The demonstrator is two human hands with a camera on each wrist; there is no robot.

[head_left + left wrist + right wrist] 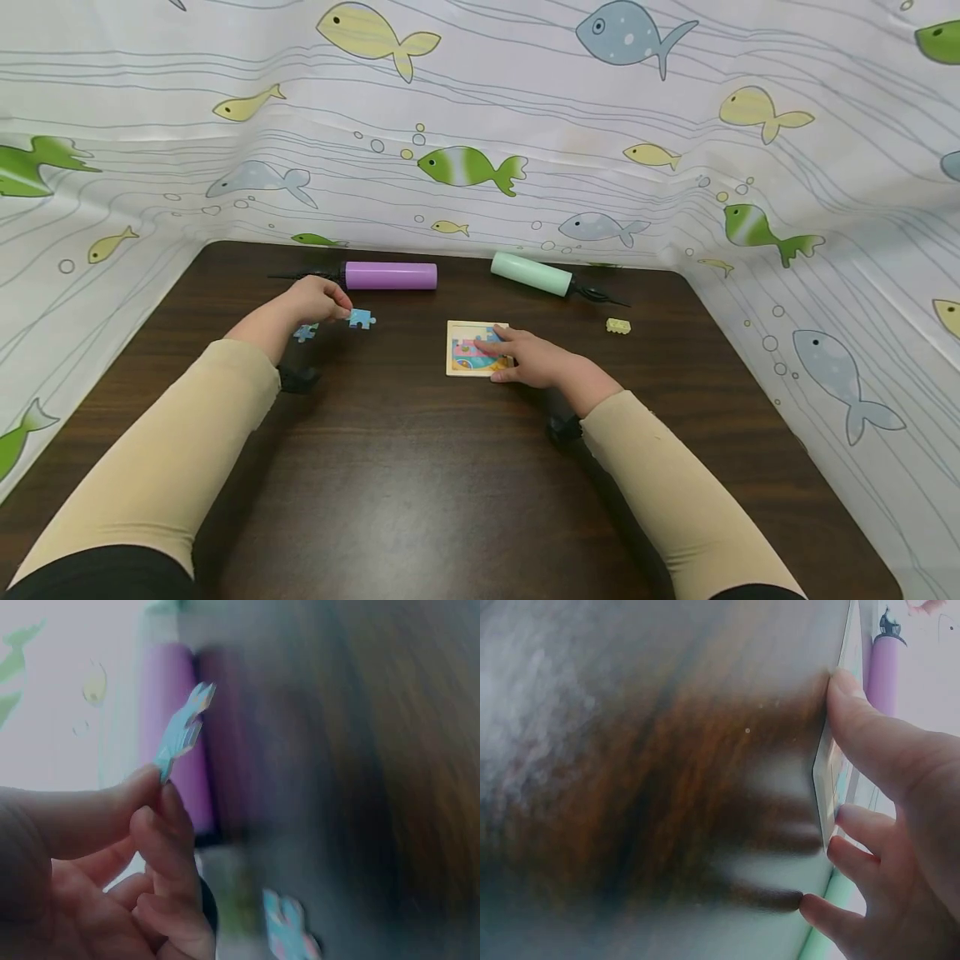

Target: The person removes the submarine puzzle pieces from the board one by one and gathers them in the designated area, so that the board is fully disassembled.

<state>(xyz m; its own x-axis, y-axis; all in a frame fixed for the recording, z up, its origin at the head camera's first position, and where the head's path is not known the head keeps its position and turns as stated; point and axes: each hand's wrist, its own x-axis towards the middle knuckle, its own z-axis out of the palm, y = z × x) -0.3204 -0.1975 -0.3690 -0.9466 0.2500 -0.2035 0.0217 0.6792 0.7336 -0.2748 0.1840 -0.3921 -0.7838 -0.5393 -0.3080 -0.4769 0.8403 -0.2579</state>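
My left hand [313, 300] pinches a light blue jigsaw piece [363, 318] between thumb and fingertips. In the left wrist view that piece [178, 735] stands edge-on above the fingertips. Another blue jigsaw piece [305, 332] lies on the table just below this hand. A square puzzle board [449, 350] with a pale wooden frame and a partly filled pink, blue and yellow picture lies mid-table. My right hand [534, 360] rests on its right side, fingers spread over the picture and partly hiding it. In the right wrist view, the thumb touches the frame's edge [823, 784].
Behind the left hand lies a purple hand pump [392, 276] with a black nozzle. A mint-green pump [531, 273] lies at the back, right of it. A small yellow toy brick [618, 326] is farther right. A fish-print curtain [480, 117] borders the dark wooden table [390, 475].
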